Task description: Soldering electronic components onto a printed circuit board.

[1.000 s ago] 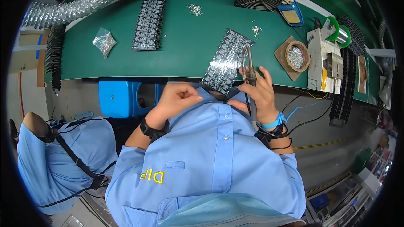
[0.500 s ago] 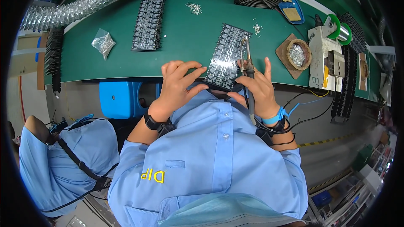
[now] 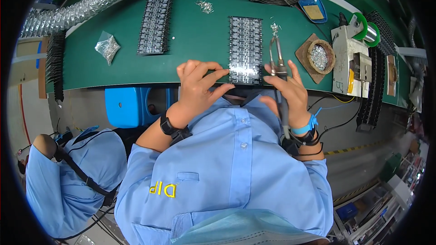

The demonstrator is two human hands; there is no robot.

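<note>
- Green tabletop: spans the view beneath the parts.
- Board panel (image 3: pixel 245 47): dark, lengthwise at the tabletop's (image 3: pixel 204 41) near edge, between both hands.
- Left hand (image 3: pixel 198 83): half open, fingertips at panel's left edge; cannot tell if gripping.
- Right hand (image 3: pixel 290 94): closed around two-pronged soldering tool (image 3: pixel 281 71), some fingers loosely spread, right of panel.
- Round bowl (image 3: pixel 334 61): metal bits inside.
- Loose pins (image 3: pixel 274 30): small pile near prong tips.

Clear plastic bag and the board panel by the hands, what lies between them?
The head view shows a stack of similar panels and a small white speck.
</note>
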